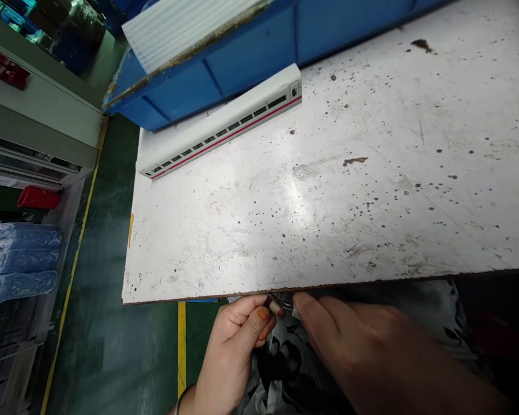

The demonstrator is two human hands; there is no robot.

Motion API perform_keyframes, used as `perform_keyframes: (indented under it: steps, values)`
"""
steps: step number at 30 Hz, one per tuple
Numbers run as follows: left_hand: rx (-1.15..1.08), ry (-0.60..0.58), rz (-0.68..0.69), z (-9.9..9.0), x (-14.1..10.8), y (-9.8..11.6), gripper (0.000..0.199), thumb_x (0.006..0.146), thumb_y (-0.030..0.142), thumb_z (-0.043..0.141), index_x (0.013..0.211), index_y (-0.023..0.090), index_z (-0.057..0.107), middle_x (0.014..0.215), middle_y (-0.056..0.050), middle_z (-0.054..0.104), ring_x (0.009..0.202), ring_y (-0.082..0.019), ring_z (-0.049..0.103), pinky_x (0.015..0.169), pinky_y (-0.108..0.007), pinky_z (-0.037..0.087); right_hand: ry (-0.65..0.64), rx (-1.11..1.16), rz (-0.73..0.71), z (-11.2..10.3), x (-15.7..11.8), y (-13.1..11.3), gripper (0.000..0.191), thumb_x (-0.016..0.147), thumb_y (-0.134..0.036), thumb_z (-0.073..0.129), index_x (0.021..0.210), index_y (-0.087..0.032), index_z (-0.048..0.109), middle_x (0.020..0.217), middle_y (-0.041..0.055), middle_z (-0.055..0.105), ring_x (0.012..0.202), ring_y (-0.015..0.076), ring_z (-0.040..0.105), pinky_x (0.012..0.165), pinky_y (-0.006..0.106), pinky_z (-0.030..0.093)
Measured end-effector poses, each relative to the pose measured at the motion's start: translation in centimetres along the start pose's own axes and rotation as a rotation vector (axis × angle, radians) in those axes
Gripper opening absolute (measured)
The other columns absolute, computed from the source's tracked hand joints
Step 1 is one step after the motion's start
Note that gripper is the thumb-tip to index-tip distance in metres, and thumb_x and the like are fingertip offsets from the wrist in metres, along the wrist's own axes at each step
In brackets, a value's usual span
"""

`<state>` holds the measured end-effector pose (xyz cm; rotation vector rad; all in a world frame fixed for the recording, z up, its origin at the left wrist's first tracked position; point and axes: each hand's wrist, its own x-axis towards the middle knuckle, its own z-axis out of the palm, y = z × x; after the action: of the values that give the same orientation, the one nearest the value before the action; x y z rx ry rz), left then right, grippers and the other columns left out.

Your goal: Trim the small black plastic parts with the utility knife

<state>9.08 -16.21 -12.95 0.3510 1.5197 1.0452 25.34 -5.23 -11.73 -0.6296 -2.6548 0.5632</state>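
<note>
Just below the table's near edge, my left hand (pixel 237 340) is closed in a pinch, with an orange mark on the thumbnail. A small pale piece with a reddish end (pixel 276 307) sits at its fingertips. Close by on the right is my right hand (pixel 358 340), with its fingers bent down and together. A bit of something whitish (pixel 295 313) shows under its index fingertip, too small to name. Thin dark and shiny strands run between the two hands. Beyond, on the table, lies a white model train car body (pixel 228 124) with dark windows and a red stripe.
The white table (pixel 319 196) has dark specks, scratches and chips. A blue bin (pixel 250 55) with a white ribbed sheet (pixel 177 29) stands along its far side. Left are a green floor with yellow lines, wrapped blue bottles (pixel 23 259) and a red item (pixel 38 197).
</note>
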Motion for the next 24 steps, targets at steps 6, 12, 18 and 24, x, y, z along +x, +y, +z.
perform_keyframes:
  steps: [6, 12, 18, 24]
  values:
    - [-0.011, 0.003, 0.0, 0.02, -0.02, 0.04, 0.031, 0.09, 0.046, 0.062, 0.081, 0.017, 0.069, 0.059, 0.004, 0.029, 0.057, -0.009, 0.023, 0.052, -0.023, 0.019, -0.012, -0.009, -0.001, 0.47, -0.08, 0.04, 0.038, 0.072, -0.005, 0.039, 0.096, -0.015, 0.067, 0.057, 0.0004, 0.061, 0.037, 0.0171, 0.056, 0.033, 0.03, 0.045]
    - [-0.049, -0.001, -0.022, 0.17, 0.04, 0.22, 0.032, 0.09, 0.044, 0.062, 0.077, 0.016, 0.066, 0.06, 0.004, 0.032, 0.057, -0.009, 0.024, 0.052, -0.023, 0.019, -0.198, 0.149, 0.046, 0.45, -0.34, 0.2, 0.025, 0.069, -0.01, 0.048, 0.088, -0.023, 0.059, 0.063, -0.0017, 0.06, 0.041, 0.0201, 0.057, 0.038, 0.032, 0.047]
    - [-0.061, 0.011, -0.022, 0.52, 0.09, 0.54, 0.032, 0.089, 0.043, 0.064, 0.073, 0.014, 0.063, 0.059, 0.003, 0.035, 0.057, -0.009, 0.027, 0.053, -0.023, 0.021, -0.247, 0.168, 0.047, 0.17, -0.48, 0.45, 0.025, 0.068, -0.012, 0.052, 0.09, -0.024, 0.056, 0.065, -0.0023, 0.06, 0.042, 0.0201, 0.058, 0.039, 0.031, 0.046]
    - [-0.043, 0.024, -0.023, 0.57, 0.06, 0.67, 0.036, 0.088, 0.044, 0.064, 0.068, 0.014, 0.057, 0.058, 0.003, 0.035, 0.057, -0.009, 0.027, 0.054, -0.024, 0.021, -0.083, 0.077, 0.042, 0.82, -0.44, -0.01, 0.026, 0.063, -0.009, 0.047, 0.083, -0.022, 0.059, 0.055, -0.0023, 0.057, 0.034, 0.0177, 0.053, 0.032, 0.03, 0.04]
